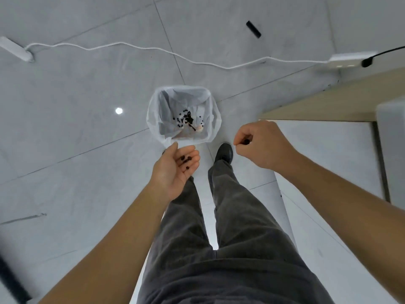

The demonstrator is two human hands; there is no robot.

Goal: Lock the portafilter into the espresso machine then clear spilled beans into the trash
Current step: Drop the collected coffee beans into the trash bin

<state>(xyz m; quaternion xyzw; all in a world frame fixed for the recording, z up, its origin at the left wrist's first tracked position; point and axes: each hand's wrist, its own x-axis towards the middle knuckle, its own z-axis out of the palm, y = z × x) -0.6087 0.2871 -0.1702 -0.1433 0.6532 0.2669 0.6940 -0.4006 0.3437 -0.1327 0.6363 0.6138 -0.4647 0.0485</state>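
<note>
A small trash bin [153, 119] lined with a white bag stands on the floor ahead of my feet, with several dark coffee beans [185, 119] lying at its bottom. My left hand [175, 170] is palm up just short of the bin's near rim, and several beans [186, 161] rest on its fingers. To the right of the bin, my right hand [260, 145] has curled fingers that pinch a dark bean [246, 141]. The portafilter and the espresso machine are out of view.
A white counter [328, 150] with a wooden edge runs along the right. On the grey tiled floor lie a white cable [153, 48], two power strips [346, 60] and a small black object [253, 29]. My legs and a black shoe [224, 151] stand below the bin.
</note>
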